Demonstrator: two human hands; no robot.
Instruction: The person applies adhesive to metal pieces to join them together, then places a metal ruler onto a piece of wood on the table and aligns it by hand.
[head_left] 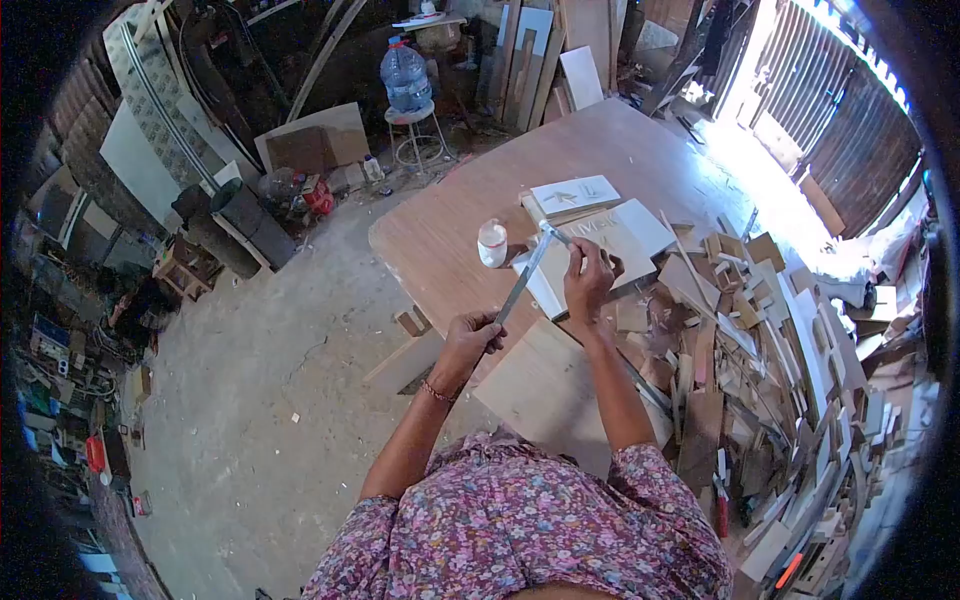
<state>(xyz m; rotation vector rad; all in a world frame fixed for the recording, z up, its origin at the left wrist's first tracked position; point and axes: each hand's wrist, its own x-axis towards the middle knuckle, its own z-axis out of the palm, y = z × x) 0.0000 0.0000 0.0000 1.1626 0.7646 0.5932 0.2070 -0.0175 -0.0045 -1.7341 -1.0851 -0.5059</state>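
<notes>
My left hand (474, 336) is closed round the lower end of a long, narrow, greyish strip (522, 284) that slants up to the right. My right hand (590, 278) pinches a short tool that looks like a small brush (556, 234). Its whitish tip meets the upper end of the strip. Left of that contact stands a white jar (492, 246) with whitish contents. Behind and under my right hand lie pale boards: a lettered board (630, 232) and a smaller white board (575, 195) with a dark mark.
The wooden table (440, 225) extends ahead. A plain plywood sheet (545, 385) lies close to my body. Wood offcuts (740, 330) are heaped on the right. A large water bottle (405, 78) stands on a stool (411, 116) beyond the table. Concrete floor (260, 400) spreads on the left.
</notes>
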